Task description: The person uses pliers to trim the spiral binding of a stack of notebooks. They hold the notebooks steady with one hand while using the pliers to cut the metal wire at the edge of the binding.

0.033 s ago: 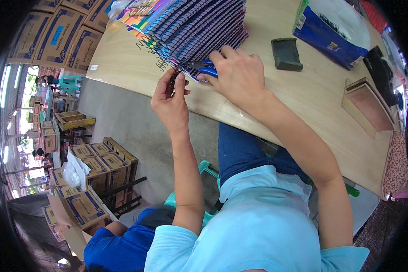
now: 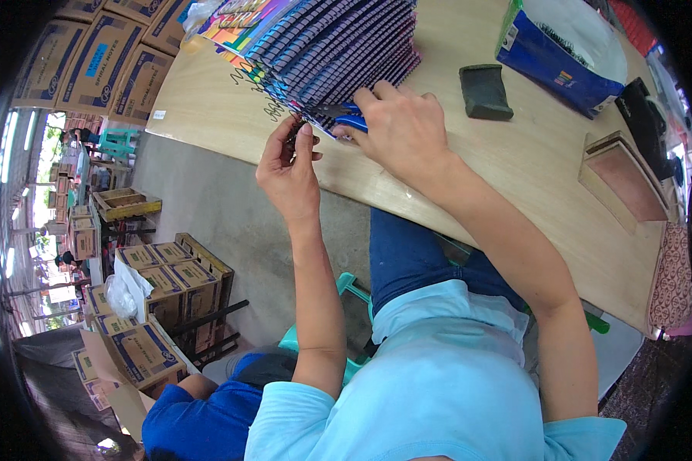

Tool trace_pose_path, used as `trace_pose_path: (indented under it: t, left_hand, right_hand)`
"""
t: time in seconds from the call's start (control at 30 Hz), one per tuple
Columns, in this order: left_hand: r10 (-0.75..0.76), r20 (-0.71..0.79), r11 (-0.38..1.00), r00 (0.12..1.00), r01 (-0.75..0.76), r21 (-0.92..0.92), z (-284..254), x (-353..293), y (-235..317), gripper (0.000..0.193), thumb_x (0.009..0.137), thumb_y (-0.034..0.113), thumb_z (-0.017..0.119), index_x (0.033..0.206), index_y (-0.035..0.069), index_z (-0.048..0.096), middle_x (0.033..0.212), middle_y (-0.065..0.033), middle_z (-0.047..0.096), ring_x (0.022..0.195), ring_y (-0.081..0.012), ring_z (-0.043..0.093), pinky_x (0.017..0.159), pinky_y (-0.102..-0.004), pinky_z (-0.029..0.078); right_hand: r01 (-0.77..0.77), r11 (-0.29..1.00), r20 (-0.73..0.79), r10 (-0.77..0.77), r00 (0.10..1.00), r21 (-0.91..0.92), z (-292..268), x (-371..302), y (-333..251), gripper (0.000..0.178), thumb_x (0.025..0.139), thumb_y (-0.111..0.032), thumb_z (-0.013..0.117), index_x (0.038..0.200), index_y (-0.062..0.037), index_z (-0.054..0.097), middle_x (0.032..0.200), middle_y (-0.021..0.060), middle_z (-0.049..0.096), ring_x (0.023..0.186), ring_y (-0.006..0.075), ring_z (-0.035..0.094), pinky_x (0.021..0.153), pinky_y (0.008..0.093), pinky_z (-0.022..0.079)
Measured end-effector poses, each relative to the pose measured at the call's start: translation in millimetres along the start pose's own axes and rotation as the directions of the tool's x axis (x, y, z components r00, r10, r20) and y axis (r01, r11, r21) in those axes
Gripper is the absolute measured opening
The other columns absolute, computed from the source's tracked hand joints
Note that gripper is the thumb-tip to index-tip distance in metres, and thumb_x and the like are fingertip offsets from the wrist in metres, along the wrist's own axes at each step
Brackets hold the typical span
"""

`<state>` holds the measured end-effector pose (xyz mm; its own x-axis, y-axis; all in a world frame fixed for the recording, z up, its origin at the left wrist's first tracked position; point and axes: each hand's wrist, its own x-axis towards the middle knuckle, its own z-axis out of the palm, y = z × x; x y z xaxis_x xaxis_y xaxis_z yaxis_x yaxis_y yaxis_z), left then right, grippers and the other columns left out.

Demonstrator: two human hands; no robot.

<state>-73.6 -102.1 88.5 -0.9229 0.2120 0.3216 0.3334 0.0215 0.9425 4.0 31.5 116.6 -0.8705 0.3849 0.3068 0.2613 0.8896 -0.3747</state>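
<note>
A tall stack of spiral notebooks (image 2: 338, 54) with colourful covers stands at the table's far edge, its bound spines turned toward me. Loose wire coil ends (image 2: 273, 107) stick out at its left side. My right hand (image 2: 407, 131) is closed round blue-handled pliers (image 2: 352, 121), whose jaws reach to the lowest near corner of the stack. Right beside those jaws, my left hand (image 2: 291, 173) pinches a bit of dark wire coil (image 2: 293, 137) between thumb and fingers. The exact spot where the jaws meet the wire is partly hidden.
On the wooden table (image 2: 507, 184) lie a dark block (image 2: 485, 91), an open blue pack (image 2: 553, 65) with coils inside, and a wooden stand (image 2: 627, 177). Cartons (image 2: 92, 65) are piled at the left. Close on my left sits a person in a blue shirt (image 2: 200, 419).
</note>
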Motion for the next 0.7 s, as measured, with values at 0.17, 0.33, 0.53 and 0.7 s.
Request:
trace_pose_path:
  t: [0.17,0.33,0.53,0.7]
  left_hand:
    - [-0.001,-0.013,1.0,1.0,0.001,0.031,0.6,-1.7,2.9,0.026,0.089,0.008,0.065,0.111,-0.006,0.064,0.093,-0.0089,0.067,0.074,-0.0116,0.063,0.059,-0.0229,0.051]
    - [0.01,-0.024,0.999,1.0,-0.009,0.038,0.4,-3.6,2.2,0.026,0.09,0.008,0.065,0.111,-0.006,0.064,0.092,-0.0093,0.067,0.074,-0.0116,0.063,0.06,-0.0228,0.051]
    - [0.014,-0.024,0.999,1.0,-0.013,0.045,3.1,-4.7,0.5,0.026,0.09,0.009,0.065,0.111,-0.005,0.064,0.093,-0.0096,0.067,0.076,-0.0117,0.063,0.059,-0.0221,0.051]
    - [-0.238,0.093,0.907,0.967,0.256,-0.333,-0.4,-26.5,7.5,0.03,0.093,0.009,0.061,0.119,-0.004,0.059,0.103,-0.0114,0.066,0.082,-0.013,0.064,0.061,-0.0209,0.051]
  right_hand:
    - [0.006,0.999,-0.141,-0.012,0.99,-0.043,2.6,-5.0,-0.4,0.044,0.078,-0.046,0.069,0.099,-0.0076,0.066,0.098,0.0085,0.062,0.094,0.0278,0.061,0.074,0.0481,0.049]
    - [0.05,0.997,-0.164,-0.06,0.985,-0.066,5.7,-2.8,-3.8,0.041,0.078,-0.044,0.069,0.097,-0.0072,0.065,0.095,0.0089,0.062,0.093,0.0277,0.061,0.074,0.0463,0.05]
    - [0.076,0.995,-0.052,-0.073,0.996,0.059,6.2,6.4,6.4,0.041,0.076,-0.044,0.071,0.091,-0.006,0.064,0.08,0.0103,0.063,0.076,0.0307,0.065,0.065,0.0422,0.052]
    - [-0.097,0.975,-0.121,0.123,0.985,0.201,-29.6,-21.6,38.2,0.036,0.079,-0.04,0.072,0.092,-0.007,0.064,0.078,0.0085,0.064,0.069,0.0263,0.065,0.063,0.0386,0.051]
